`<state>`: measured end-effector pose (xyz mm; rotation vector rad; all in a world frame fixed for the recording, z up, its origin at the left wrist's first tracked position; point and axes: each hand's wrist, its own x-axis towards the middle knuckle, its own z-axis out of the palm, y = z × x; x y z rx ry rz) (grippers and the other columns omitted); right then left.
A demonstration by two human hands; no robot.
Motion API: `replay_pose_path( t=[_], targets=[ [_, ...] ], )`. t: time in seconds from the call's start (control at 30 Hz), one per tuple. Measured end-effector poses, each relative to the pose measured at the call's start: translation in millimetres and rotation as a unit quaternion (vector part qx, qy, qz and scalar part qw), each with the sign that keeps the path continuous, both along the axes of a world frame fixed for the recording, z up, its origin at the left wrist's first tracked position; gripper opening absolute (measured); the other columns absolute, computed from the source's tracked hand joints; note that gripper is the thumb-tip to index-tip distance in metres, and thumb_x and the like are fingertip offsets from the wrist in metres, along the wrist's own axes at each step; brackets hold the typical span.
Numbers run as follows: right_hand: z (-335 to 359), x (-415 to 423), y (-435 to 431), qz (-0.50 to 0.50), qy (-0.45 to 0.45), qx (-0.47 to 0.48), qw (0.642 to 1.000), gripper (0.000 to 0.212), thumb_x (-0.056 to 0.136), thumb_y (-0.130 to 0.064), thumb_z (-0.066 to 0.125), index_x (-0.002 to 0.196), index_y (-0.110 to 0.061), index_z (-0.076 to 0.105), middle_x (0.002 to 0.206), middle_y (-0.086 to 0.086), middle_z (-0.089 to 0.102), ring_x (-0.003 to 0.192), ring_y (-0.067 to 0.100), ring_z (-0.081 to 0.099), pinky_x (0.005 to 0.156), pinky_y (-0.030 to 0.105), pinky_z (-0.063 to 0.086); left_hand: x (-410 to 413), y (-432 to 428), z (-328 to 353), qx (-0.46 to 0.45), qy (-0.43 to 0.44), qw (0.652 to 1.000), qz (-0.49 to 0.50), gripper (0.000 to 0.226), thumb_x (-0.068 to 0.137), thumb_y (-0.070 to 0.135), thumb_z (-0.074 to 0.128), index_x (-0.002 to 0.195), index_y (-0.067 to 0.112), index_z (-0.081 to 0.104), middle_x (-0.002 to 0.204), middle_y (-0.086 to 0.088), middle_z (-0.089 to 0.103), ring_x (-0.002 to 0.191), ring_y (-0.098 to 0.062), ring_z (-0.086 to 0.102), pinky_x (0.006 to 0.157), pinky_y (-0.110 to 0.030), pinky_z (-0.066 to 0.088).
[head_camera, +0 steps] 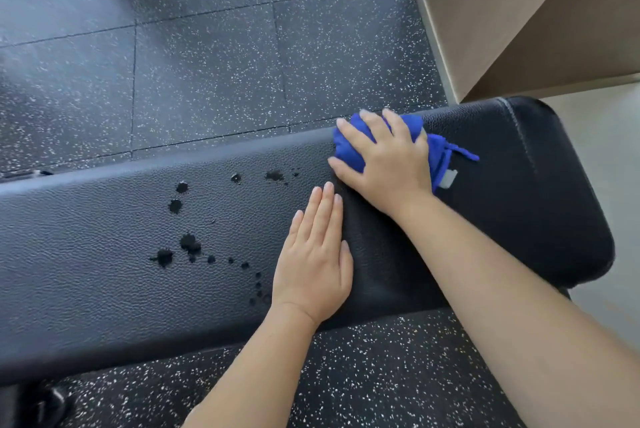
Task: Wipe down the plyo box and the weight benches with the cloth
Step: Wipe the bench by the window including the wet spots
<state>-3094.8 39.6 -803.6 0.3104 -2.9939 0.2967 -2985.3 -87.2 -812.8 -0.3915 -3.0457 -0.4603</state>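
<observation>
Head view, single frame.

- Weight bench (104, 254): black textured pad, runs from the left edge to the right of centre and fills the middle band of the frame.
- Cloth (349, 150): blue, bunched, on the pad's far edge, right of centre. A white tag (448, 179) shows at its right end.
- Right hand (391, 164): palm down on the cloth, fingers spread and nearly straight, pressing it onto the pad. No curled grip visible.
- Left hand (313, 264): flat on the pad just below and left of the right hand, fingers straight and together, holding nothing.
- Dark wet spots (188, 242): scattered on the pad, left of both hands.
- Speckled rubber floor (207, 63): above and below the bench.
- Tan panel (502, 11): upper right corner.
</observation>
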Motion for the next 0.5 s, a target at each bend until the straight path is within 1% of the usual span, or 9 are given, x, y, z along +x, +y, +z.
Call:
replay_pose_path(
  t=[0.07, 0.1, 0.13, 0.2, 0.23, 0.37, 0.43, 0.5],
  targets=[
    [2, -23, -6, -0.015, -0.039, 0.002, 0.999, 0.070, 0.077, -0.069, 0.026, 0.130, -0.032, 0.054, 0.133, 0.005, 0.053, 0.126, 0.030, 0.043, 0.098, 0.063, 0.030, -1, 1, -1, 0.002, 0.003, 1.000, -0.001, 0.056, 0.087, 0.023, 0.032, 0.137, -0.001, 0.039, 0.147, -0.013, 0.033, 0.137, -0.024, 0.025, 0.110, -0.037, 0.017],
    [1, -24, -6, -0.018, -0.036, -0.003, 0.999, 0.072, 0.077, -0.069, 0.023, 0.131, -0.032, 0.053, 0.133, 0.005, 0.053, 0.126, 0.029, 0.042, 0.098, 0.062, 0.029, -1, 1, -1, -0.001, 0.005, 1.000, 0.000, 0.056, 0.087, 0.023, 0.032, 0.137, -0.001, 0.040, 0.147, -0.013, 0.034, 0.136, -0.025, 0.027, 0.110, -0.038, 0.016],
    [-1, -18, -6, -0.014, -0.024, -0.013, 1.000, 0.070, 0.077, -0.067, 0.026, 0.128, -0.030, 0.056, 0.130, 0.007, 0.055, 0.123, 0.030, 0.045, 0.096, 0.063, 0.031, -2, 2, -1, -0.008, 0.008, 1.000, 0.003, 0.056, 0.086, 0.023, 0.033, 0.136, -0.002, 0.041, 0.146, -0.013, 0.035, 0.136, -0.025, 0.029, 0.110, -0.040, 0.015],
    [-5, 7, -3, -0.003, 0.015, -0.023, 1.000, 0.061, 0.078, -0.062, 0.037, 0.121, -0.026, 0.063, 0.123, 0.010, 0.060, 0.117, 0.033, 0.053, 0.087, 0.065, 0.038, -2, 2, 0, -0.016, 0.006, 1.000, 0.007, 0.056, 0.084, 0.022, 0.033, 0.134, -0.002, 0.044, 0.144, -0.014, 0.039, 0.134, -0.026, 0.033, 0.109, -0.042, 0.013],
    [-8, 23, 0, -0.003, 0.032, -0.024, 0.999, 0.058, 0.079, -0.061, 0.040, 0.119, -0.026, 0.064, 0.123, 0.010, 0.061, 0.116, 0.033, 0.055, 0.084, 0.064, 0.040, -2, 2, 1, -0.015, 0.006, 1.000, 0.008, 0.056, 0.083, 0.021, 0.034, 0.132, -0.003, 0.046, 0.142, -0.014, 0.041, 0.132, -0.026, 0.036, 0.108, -0.043, 0.013],
    [-6, 85, 1, -0.015, 0.020, -0.025, 0.999, 0.055, 0.081, -0.060, 0.042, 0.122, -0.029, 0.061, 0.128, 0.007, 0.058, 0.121, 0.030, 0.051, 0.084, 0.061, 0.042, 6, -13, 11, 0.033, 0.014, 0.999, 0.003, 0.049, 0.082, 0.019, 0.036, 0.120, -0.002, 0.058, 0.131, -0.015, 0.053, 0.123, -0.028, 0.049, 0.106, -0.043, 0.016],
    [-5, 111, -4, -0.017, 0.020, -0.015, 1.000, 0.054, 0.082, -0.059, 0.042, 0.123, -0.029, 0.061, 0.130, 0.006, 0.057, 0.122, 0.029, 0.049, 0.083, 0.058, 0.043, 17, -34, 18, 0.037, 0.025, 0.999, 0.005, 0.048, 0.083, 0.021, 0.038, 0.120, 0.000, 0.058, 0.132, -0.013, 0.053, 0.125, -0.026, 0.046, 0.107, -0.044, 0.013],
    [-6, 131, -11, -0.011, 0.027, -0.009, 1.000, 0.053, 0.082, -0.057, 0.043, 0.123, -0.029, 0.061, 0.130, 0.005, 0.057, 0.123, 0.028, 0.048, 0.083, 0.055, 0.043, 27, -64, 23, 0.011, 0.036, 0.999, 0.004, 0.049, 0.083, 0.023, 0.039, 0.124, 0.002, 0.056, 0.136, -0.010, 0.049, 0.130, -0.023, 0.038, 0.109, -0.046, 0.009]
  ],
)
